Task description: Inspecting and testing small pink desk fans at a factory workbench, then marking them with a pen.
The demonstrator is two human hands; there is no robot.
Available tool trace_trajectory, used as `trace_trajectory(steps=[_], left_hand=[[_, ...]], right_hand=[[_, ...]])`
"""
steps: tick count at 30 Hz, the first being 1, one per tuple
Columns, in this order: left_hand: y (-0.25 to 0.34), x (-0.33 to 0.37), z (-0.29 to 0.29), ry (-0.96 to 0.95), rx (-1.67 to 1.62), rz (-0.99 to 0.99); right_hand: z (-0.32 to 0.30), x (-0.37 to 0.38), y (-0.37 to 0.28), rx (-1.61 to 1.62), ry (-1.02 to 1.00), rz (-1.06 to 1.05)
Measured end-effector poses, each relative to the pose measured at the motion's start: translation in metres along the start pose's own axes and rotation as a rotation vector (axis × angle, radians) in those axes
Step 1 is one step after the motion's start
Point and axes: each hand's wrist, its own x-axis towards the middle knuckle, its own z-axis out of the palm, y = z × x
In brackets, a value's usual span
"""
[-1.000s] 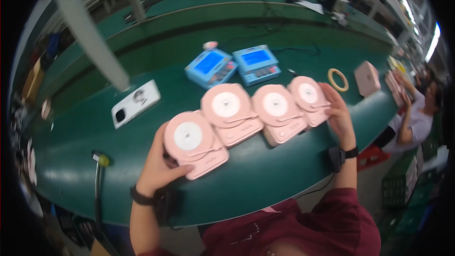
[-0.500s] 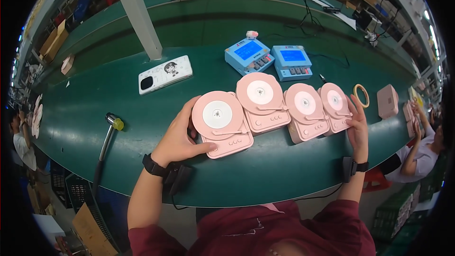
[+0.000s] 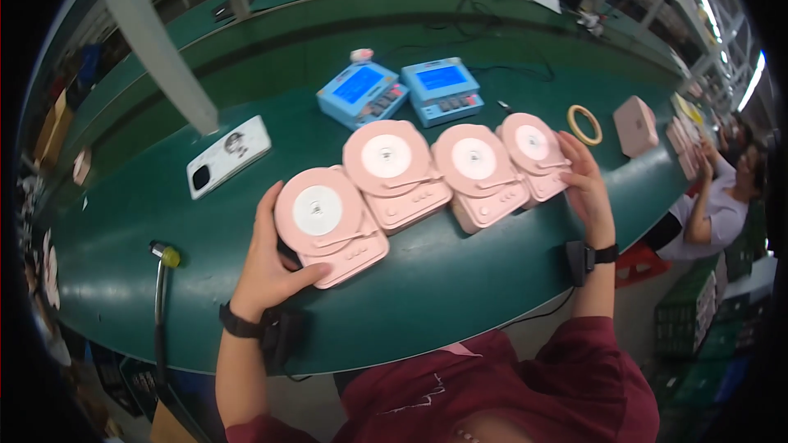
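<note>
Ideally, with the left hand cupping the end pink player and the right hand flat against the far player, both press evenly so the row stays flush on the counter.

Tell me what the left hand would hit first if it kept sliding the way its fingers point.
The left hand already grips the nearest pink turntable-like device. Its fingers point up the table; beyond that, probably the white flat device, though depth is unclear.
</note>
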Motion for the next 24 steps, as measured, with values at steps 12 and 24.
trace_trajectory(steps=[12, 24], left_hand=[[0.0027, 0.0005, 0.0026, -0.012, -0.096, -0.027], [0.0003, 0.0015, -0.0008, -0.014, -0.032, -0.02]], right_hand=[[0.0047, -0.005, -0.0021, -0.01, -0.045, 0.037], [0.0054, -0.005, -0.0014, -0.11, -0.058, 0.012]])
